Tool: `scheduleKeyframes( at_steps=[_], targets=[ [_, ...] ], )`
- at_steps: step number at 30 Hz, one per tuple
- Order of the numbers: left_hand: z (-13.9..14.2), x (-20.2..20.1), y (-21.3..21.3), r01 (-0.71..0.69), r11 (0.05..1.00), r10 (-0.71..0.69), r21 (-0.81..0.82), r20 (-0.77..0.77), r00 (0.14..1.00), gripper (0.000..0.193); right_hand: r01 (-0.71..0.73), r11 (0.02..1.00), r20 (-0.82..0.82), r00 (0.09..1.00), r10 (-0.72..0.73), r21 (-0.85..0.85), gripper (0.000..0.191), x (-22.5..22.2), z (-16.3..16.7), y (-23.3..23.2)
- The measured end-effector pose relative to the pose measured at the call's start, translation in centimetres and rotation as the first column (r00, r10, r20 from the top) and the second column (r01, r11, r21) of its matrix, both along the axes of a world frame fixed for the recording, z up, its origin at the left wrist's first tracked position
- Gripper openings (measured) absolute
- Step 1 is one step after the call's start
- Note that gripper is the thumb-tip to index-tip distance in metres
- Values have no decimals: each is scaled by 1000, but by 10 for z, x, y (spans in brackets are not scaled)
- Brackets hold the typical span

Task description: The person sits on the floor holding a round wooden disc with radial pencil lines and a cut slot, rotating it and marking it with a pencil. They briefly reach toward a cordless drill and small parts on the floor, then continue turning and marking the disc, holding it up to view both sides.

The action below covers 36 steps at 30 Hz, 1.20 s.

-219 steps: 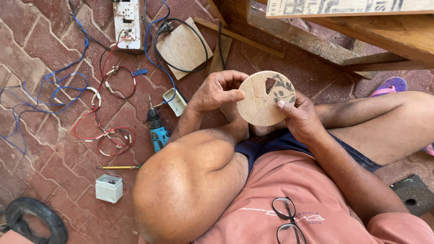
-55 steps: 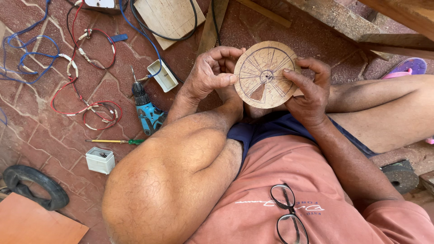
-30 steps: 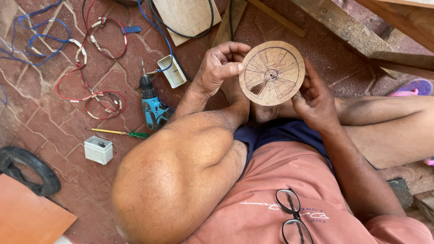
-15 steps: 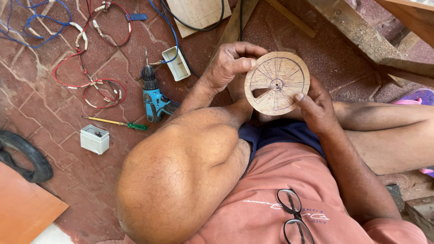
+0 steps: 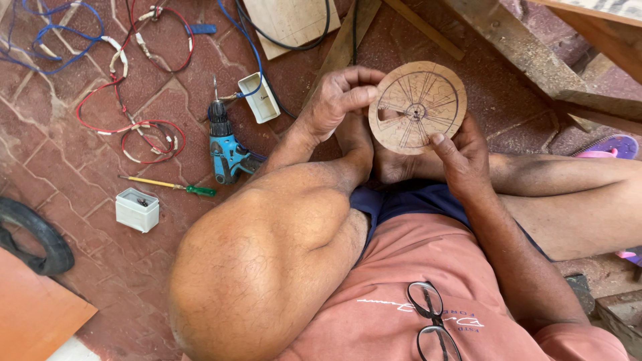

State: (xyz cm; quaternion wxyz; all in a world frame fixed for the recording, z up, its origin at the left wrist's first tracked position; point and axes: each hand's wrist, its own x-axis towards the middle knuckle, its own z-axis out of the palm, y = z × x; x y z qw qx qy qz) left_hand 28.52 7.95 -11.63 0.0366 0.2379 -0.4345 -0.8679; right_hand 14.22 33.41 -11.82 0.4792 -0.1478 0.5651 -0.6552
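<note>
I hold a round wooden disc [image 5: 418,107] above my lap, its face covered in pencilled spokes and circles, with a small wedge cut out near its left side. My left hand [image 5: 338,100] pinches the disc's left edge between thumb and fingers. My right hand [image 5: 461,154] supports it from below and behind, thumb on the lower rim. Both my legs are folded on the brick floor.
A blue cordless drill [image 5: 226,150] lies left of my knee, beside a small white box [image 5: 259,97], a screwdriver [image 5: 167,185] and another white box [image 5: 137,209]. Red and blue wires [image 5: 134,127] sprawl on the bricks. Wooden beams [image 5: 535,60] cross top right; a board [image 5: 289,20] lies at top.
The disc has been turned in my hands, its marked face now towards me, and both hands have shifted a little around its rim. The camera view has drifted.
</note>
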Motion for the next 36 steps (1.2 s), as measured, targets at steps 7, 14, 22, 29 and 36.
scheduleKeyframes(
  at_steps=[7, 14, 22, 29, 36],
  targets=[
    [-5, 5, 4, 52, 998, -52, 45, -1, 999, 46, 54, 998, -58, 997, -54, 10, 51, -1, 1, -3],
    [-7, 7, 4, 41, 996, -37, 82, -44, 998, 42, 47, 999, -83, 995, -45, 17, 48, 0, 0, -4],
    [-11, 9, 5, 60, 988, -43, 143, -117, 992, 41, 23, 1000, -79, 997, -22, 11, 52, 0, 3, -5],
    [-13, 11, 6, 80, 989, -69, 126, -85, 994, 46, 16, 1000, -140, 990, -16, 0, 48, -2, 3, -4],
    [-15, 12, 6, 62, 994, -59, 88, -41, 997, 48, 26, 999, -181, 983, -30, -24, 44, -1, 1, 1]
  ],
)
